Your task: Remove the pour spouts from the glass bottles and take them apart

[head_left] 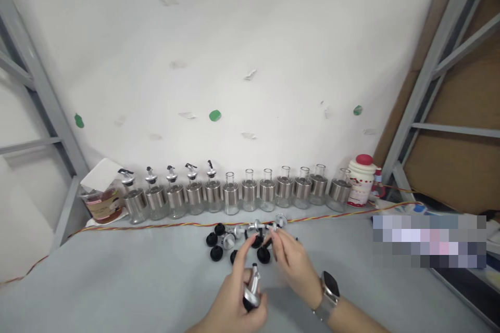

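Note:
My left hand [242, 294] is closed around a bottle pourer [252, 291] with a silver spout and a black stopper, its index finger stretched toward the pile. Beyond it lies a loose heap of more pourers [228, 241], silver spouts mixed with black stoppers. My right hand [292, 260] reaches over the right side of this heap, fingertips pinched together at a pourer spout that they partly hide. Behind the heap stands a row of glass bottles with steel sleeves. Several on the left carry pourers [191, 170]; those on the right, such as one bottle [231, 195], have open necks.
A twisted red and yellow wire [175, 226] runs across the grey table [117, 276] before the bottles. A labelled tub [105, 205] stands at the left end, a white jar with red lid [359, 182] at the right. Metal frame posts [429, 73] flank the table.

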Motion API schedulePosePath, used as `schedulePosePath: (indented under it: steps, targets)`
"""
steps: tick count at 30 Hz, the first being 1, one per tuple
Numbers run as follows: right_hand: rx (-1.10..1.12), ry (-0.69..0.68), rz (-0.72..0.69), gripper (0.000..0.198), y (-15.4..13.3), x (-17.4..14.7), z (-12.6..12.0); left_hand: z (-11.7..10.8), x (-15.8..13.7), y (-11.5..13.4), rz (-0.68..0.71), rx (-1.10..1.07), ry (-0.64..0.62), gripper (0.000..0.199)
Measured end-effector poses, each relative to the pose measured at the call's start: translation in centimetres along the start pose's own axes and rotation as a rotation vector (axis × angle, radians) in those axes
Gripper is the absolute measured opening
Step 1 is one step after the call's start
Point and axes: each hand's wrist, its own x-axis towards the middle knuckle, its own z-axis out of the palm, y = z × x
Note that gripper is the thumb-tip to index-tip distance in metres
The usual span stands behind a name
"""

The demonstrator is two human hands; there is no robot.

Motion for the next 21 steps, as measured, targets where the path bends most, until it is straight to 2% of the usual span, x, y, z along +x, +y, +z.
schedulePosePath:
  steps: [3,5,7,9,11,14,19,21]
  targets:
    - [0.205,-0.029,0.295,0.037,0.7,0.8,-0.2,-0.3,0.1,0.6,-0.024,0.028,0.115,0.073]
    - [0.333,-0.078,0.436,0.040,1.1,1.1,0.1,-0.7,0.4,0.6,-0.047,0.045,0.171,0.069]
    - [0.417,-0.122,0.502,0.044,1.3,1.2,0.5,-1.1,0.8,0.2,-0.089,0.059,0.206,0.063]
    - [0.445,-0.135,0.510,0.047,1.4,1.2,0.7,-1.4,1.1,-0.6,-0.101,0.097,0.221,0.060]
    - [0.399,-0.123,0.478,0.044,1.0,1.1,0.6,-1.6,1.4,-1.3,-0.053,0.158,0.221,0.063]
    - [0.204,-0.147,0.311,0.035,-0.1,0.9,-0.1,-1.9,1.5,-2.0,0.009,0.239,0.211,0.071]
    - [-0.149,-0.349,-0.006,0.021,-2.2,0.1,-0.3,-2.0,1.3,-2.3,0.080,0.371,0.162,0.076]
    - [-0.282,-0.389,-0.106,0.014,-2.5,-0.2,-0.1,-2.0,1.1,-2.4,0.114,0.414,0.143,0.075]
